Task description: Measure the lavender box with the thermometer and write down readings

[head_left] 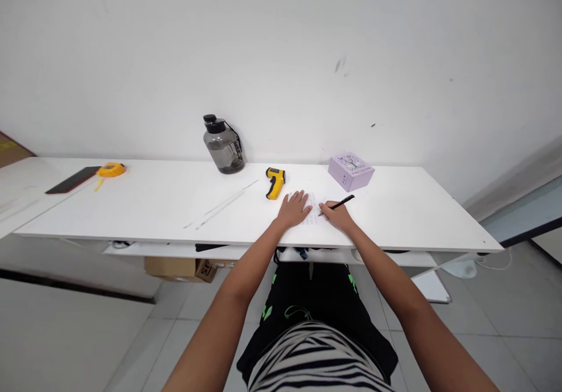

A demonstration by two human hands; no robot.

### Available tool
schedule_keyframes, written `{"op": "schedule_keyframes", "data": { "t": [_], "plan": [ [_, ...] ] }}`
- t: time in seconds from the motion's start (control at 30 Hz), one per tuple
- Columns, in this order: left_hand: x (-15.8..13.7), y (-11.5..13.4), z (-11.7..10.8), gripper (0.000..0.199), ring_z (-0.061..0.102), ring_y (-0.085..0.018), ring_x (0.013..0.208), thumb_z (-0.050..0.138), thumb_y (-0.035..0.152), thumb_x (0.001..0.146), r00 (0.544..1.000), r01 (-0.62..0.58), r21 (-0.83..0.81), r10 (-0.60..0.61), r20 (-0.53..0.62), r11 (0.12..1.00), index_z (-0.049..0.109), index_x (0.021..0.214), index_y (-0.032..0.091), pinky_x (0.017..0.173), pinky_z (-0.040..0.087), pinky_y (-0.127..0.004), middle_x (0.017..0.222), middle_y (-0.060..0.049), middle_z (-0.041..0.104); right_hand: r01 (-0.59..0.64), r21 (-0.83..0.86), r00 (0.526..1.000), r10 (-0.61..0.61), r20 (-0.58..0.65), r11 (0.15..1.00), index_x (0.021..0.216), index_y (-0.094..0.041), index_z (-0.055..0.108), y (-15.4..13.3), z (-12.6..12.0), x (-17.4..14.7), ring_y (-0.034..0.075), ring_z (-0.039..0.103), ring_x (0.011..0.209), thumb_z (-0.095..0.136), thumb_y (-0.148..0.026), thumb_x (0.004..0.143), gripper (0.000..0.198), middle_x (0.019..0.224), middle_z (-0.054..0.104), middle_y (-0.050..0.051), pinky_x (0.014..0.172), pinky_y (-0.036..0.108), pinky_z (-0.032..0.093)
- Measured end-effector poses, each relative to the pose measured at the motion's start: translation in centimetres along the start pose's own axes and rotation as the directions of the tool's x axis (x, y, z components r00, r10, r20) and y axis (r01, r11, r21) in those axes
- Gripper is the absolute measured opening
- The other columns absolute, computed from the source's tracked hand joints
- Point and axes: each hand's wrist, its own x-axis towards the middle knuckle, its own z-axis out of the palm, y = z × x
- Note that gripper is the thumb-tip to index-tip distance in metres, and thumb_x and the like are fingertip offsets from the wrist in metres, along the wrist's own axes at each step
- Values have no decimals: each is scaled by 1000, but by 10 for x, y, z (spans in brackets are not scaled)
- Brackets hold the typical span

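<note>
A sheet of paper [312, 217] with faint writing lies on the white table, close to its front edge. My left hand [293, 209] rests flat on the paper's left side, fingers spread. In my right hand [336, 214] is a black pen [343, 201], its tip down at the paper and its back end pointing up to the right. Just behind my left hand lies a yellow and black infrared thermometer [276, 184]. A lilac box [351, 171] with a printed lid sits behind my right hand.
A grey see-through water jug [223, 146] with a black cap stands by the wall. Farther left are a yellow tape measure [111, 169] and a flat dark object [74, 180]. Below the white table [144, 210], a shelf and a cardboard box [171, 268] show.
</note>
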Motion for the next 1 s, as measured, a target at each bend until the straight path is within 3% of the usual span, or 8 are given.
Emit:
{"op": "schedule_keyframes", "data": {
  "t": [1.0],
  "plan": [
    [-2,0,-3,66,17,-24,161,23,51,105,1000,5,12,-5,-3,1000,30,163,20,131,12,-50,173,-6,20,-17,9,999,18,-50,1000,51,-24,51,3,3,2,16,49,58,53,-45,82,38,50,51,-2,62,30,41]
  ]
}}
